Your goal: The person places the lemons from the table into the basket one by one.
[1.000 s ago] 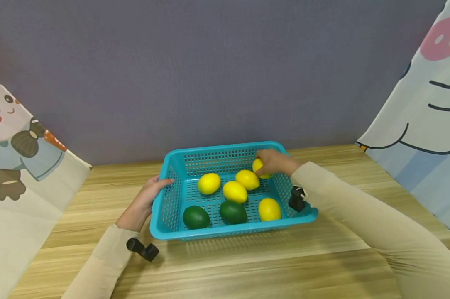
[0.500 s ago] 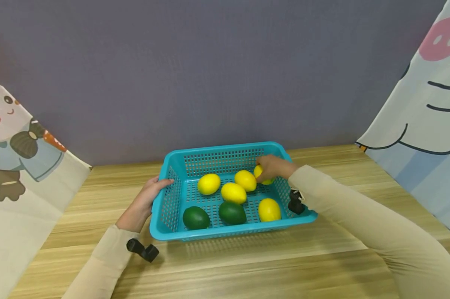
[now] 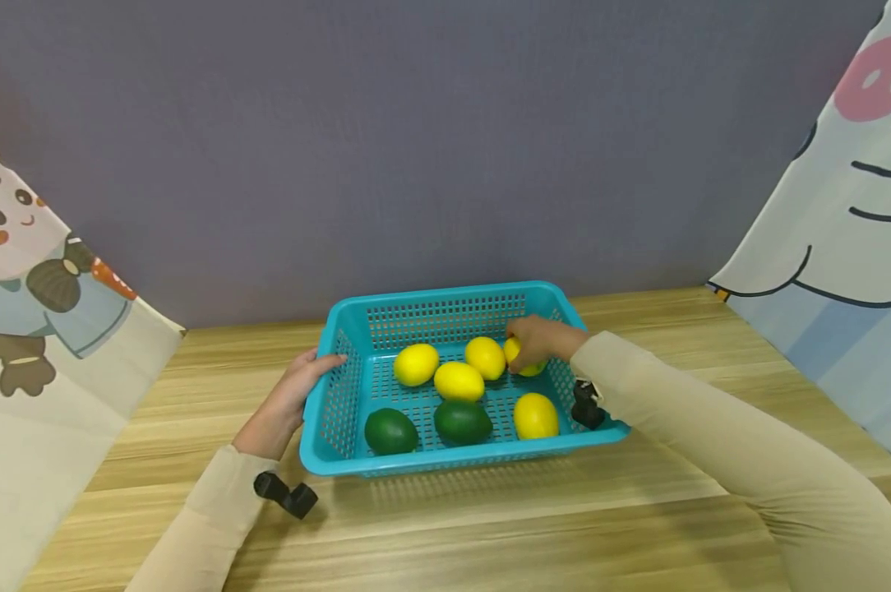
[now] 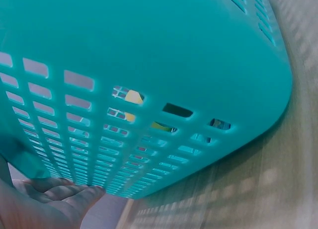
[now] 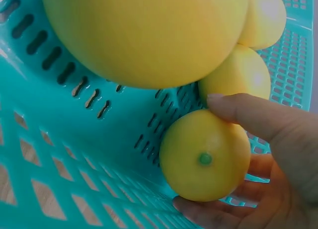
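A turquoise plastic basket (image 3: pixel 345 312) sits on the wooden table and holds several yellow lemons and two dark green fruits (image 3: pixel 390 431). My right hand (image 3: pixel 540 340) reaches into the basket's far right corner and grips a yellow lemon (image 3: pixel 523 362) (image 5: pixel 204 162) between thumb and fingers, low against the basket wall (image 5: pixel 59 114). Other lemons (image 5: pixel 144 30) crowd close beside it. My left hand (image 3: pixel 297 386) holds the basket's left rim, thumb over the edge; in the left wrist view its fingers (image 4: pixel 59 201) lie under the perforated wall (image 4: pixel 149 65).
The wooden table (image 3: pixel 490 526) runs out in front of the basket. Cartoon-printed cloth panels stand at the left (image 3: pixel 39 345) and right (image 3: pixel 845 247), with a grey wall behind. Small black wrist cameras (image 3: pixel 286 496) sit at both sleeves.
My right hand has lowered the lemon from near the basket's far right rim down toward the basket floor beside the other lemons. The left hand has stayed on the rim.
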{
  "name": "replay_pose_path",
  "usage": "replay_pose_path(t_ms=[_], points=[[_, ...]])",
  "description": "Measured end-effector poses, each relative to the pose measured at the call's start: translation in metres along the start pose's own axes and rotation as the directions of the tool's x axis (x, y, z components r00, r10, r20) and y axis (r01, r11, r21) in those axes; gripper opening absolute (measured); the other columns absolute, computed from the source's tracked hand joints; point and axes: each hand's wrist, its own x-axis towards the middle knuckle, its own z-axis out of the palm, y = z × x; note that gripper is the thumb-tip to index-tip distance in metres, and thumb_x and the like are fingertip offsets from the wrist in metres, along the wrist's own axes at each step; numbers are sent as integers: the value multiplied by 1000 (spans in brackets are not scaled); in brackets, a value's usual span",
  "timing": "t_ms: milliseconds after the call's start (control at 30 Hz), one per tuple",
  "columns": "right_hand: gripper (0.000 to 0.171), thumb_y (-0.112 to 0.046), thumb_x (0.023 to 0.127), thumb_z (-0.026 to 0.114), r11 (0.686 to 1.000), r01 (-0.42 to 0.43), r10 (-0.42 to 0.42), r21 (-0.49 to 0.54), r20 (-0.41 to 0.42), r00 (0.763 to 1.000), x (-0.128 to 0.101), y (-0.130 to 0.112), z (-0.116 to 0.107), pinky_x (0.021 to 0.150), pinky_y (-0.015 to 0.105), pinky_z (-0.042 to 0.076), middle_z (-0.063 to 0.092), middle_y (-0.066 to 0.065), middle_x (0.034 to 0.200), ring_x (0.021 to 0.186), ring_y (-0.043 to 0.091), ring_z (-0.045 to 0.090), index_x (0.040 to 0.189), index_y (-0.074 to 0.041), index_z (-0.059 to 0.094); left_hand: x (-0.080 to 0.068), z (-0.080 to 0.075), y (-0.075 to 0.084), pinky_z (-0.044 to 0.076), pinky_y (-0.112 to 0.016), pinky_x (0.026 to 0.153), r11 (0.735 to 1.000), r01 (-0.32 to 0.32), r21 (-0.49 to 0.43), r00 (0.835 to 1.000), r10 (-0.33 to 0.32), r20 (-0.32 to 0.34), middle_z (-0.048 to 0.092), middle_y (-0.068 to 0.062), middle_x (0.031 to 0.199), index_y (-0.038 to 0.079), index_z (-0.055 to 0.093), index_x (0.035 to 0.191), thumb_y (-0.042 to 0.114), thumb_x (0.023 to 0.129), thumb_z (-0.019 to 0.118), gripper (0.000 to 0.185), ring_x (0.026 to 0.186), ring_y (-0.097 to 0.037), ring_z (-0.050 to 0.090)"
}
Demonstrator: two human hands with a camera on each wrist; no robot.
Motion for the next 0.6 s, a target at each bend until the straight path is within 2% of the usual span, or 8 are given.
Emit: replay_pose_path(t_ms=[300, 600], points=[[67, -23, 80, 73, 1000, -16, 16, -12, 34, 999, -1, -2, 1, 97, 47, 44, 49, 23, 133, 119, 36, 48, 134, 5, 45, -1, 0, 1, 57, -36, 78, 1000, 1, -4, 1000, -1, -12, 65, -9, 100, -10, 28, 140, 17, 95, 49, 57, 86, -19, 68], [68, -22, 80, 73, 1000, -20, 21, -12, 45, 999, -3, -2, 0, 102, 50, 40, 46, 24, 136, 123, 39, 44, 135, 5, 43, 0, -1, 1, 57, -35, 78, 1000, 4, -6, 1000, -4, 1, 66, -7, 98, -10, 25, 141, 17, 95, 49, 58, 84, -17, 68]])
